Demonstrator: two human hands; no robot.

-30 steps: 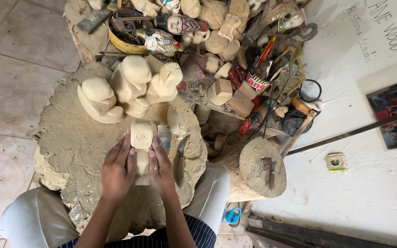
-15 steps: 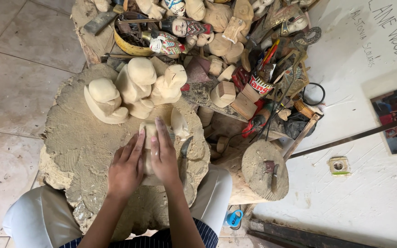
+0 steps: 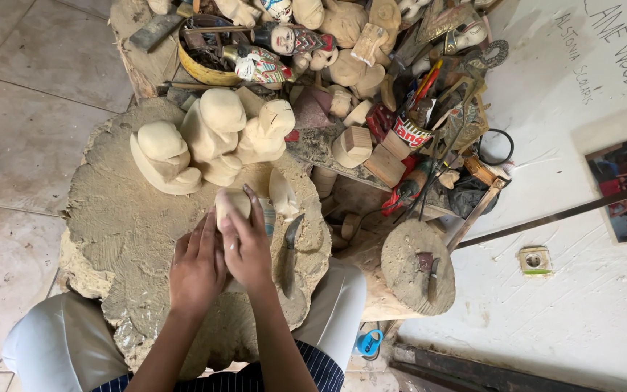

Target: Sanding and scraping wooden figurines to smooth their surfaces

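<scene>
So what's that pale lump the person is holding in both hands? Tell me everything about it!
The pale lump looks like light, unpainted wood, smooth and rounded at the top end, roughly carved. It rests on the big worn stump used as a work block, just in front of three similar pale carved figures. The left hand and right hand lie over its lower part, so only the top end shows. A knife lies to its right.

Pale cream carving point(image 3: 231, 203) – navy pinstriped apron point(image 3: 313, 374) (yellow bowl point(image 3: 205, 71)).
</scene>
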